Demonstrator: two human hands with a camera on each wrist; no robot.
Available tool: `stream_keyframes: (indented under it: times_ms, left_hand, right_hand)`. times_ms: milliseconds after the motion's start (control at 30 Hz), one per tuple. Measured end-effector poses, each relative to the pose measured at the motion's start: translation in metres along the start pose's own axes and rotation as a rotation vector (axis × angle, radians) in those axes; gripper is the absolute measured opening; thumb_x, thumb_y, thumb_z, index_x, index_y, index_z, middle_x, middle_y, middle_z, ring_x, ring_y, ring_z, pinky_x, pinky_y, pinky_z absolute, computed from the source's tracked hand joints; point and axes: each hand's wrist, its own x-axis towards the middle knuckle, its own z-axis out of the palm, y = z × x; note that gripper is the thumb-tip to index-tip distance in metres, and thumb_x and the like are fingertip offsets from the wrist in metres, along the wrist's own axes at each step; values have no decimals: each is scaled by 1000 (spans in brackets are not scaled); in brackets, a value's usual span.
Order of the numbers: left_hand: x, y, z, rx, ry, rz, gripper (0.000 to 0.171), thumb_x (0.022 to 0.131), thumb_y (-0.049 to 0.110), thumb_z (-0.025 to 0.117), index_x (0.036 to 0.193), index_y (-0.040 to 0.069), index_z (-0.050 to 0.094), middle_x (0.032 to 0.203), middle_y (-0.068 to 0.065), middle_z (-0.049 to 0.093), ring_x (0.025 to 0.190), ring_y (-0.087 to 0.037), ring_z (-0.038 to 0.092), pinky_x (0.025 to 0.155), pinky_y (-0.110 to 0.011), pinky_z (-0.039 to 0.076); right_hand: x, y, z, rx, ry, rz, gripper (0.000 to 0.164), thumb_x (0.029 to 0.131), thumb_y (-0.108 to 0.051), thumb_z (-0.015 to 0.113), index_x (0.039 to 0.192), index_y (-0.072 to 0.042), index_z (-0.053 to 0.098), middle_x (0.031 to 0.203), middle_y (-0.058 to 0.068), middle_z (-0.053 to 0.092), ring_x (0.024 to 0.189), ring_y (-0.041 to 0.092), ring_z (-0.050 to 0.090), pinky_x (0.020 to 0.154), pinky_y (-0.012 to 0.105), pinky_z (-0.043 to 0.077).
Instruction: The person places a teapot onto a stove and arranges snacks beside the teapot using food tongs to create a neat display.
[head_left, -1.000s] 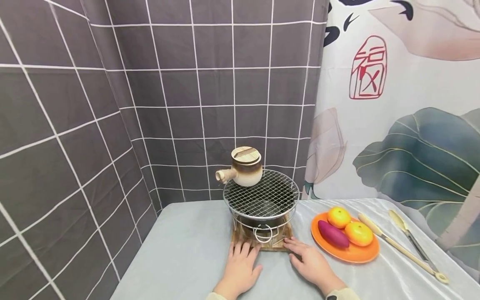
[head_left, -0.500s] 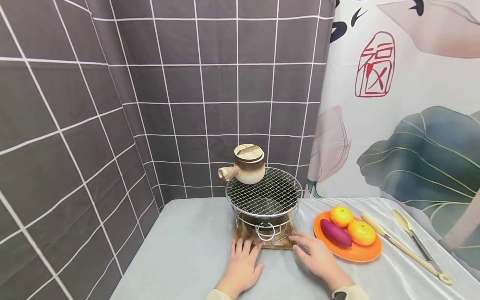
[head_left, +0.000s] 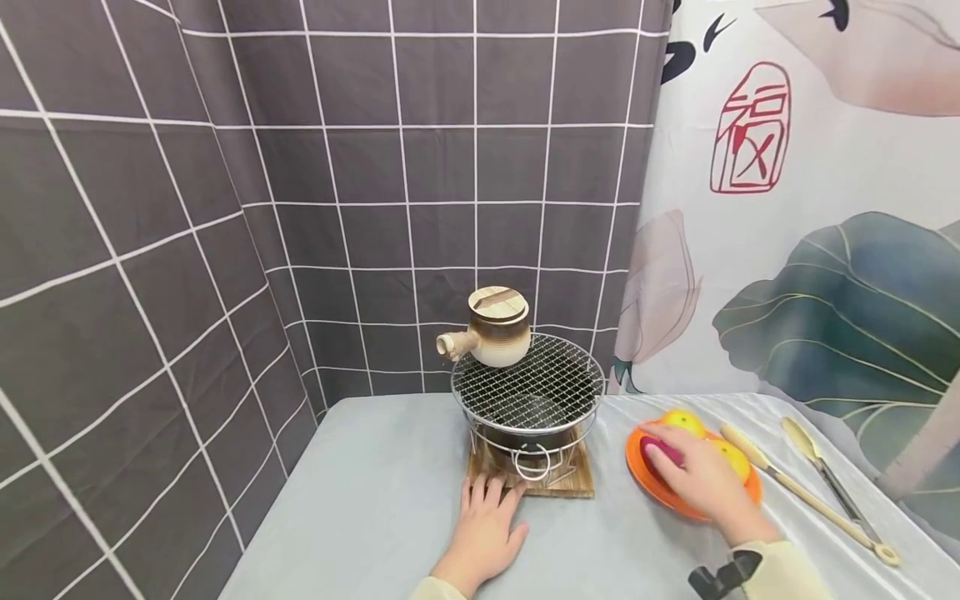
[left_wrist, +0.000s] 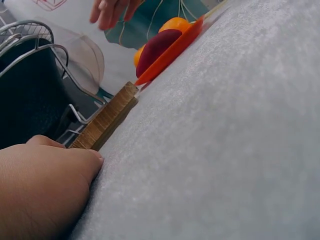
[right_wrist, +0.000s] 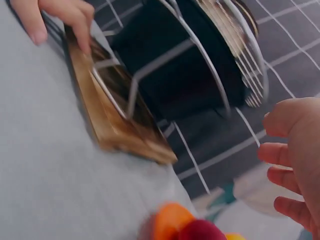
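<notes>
My left hand (head_left: 483, 529) lies flat with its fingers spread, fingertips on the front edge of a square wooden board (head_left: 577, 483). On that board stands a small dark stove with a round wire grill (head_left: 555, 383) on top. My right hand (head_left: 708, 479) is over an orange plate (head_left: 637, 472), partly hiding it in the head view. A purple sweet potato (left_wrist: 157, 50) and two tangerines (head_left: 682, 421) are on the plate. In the left wrist view the right hand hangs above them with loose, apart fingers. The right wrist view shows nothing between those fingers.
A lidded clay pot (head_left: 501, 337) with a side handle sits at the grill's back left. Right of the plate lie long wooden-ended tongs (head_left: 810, 504) and a second utensil with a dark handle (head_left: 832, 483). A grey tiled backdrop (head_left: 360, 167) stands behind the table.
My right hand has left the board's right side and moved right, over the orange plate. My left hand stays on the board. The view has shifted slightly.
</notes>
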Motion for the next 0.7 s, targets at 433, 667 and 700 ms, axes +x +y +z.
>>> stream_keyframes:
  times_ms: [433, 667, 700]
  left_hand:
    - [-4, 0, 2, 4, -36, -20, 49, 92, 40, 65, 138, 22, 60, 138, -7, 49, 132, -35, 40, 107, -65, 30]
    - [-2, 1, 1, 4, -23, -18, 51, 93, 41, 64, 140, 23, 59, 140, -7, 48, 132, -35, 40, 108, -65, 30]
    - [-2, 1, 1, 5, -25, -19, 51, 93, 41, 64, 140, 23, 58, 140, -7, 48, 133, -35, 40, 108, -65, 30]
  right_hand:
    - [-32, 72, -40, -103, 149, 173, 40, 98, -20, 61, 134, -3, 59, 129, 32, 58, 116, 56, 52, 89, 71, 39]
    - [-43, 117, -63, -214, 41, 366, 58, 102, -31, 51, 146, 5, 41, 129, 42, 50, 111, 61, 49, 85, 72, 41]
    - [-45, 123, -66, -224, 24, 389, 61, 102, -33, 51, 147, 7, 38, 129, 43, 49, 110, 62, 49, 84, 72, 41]
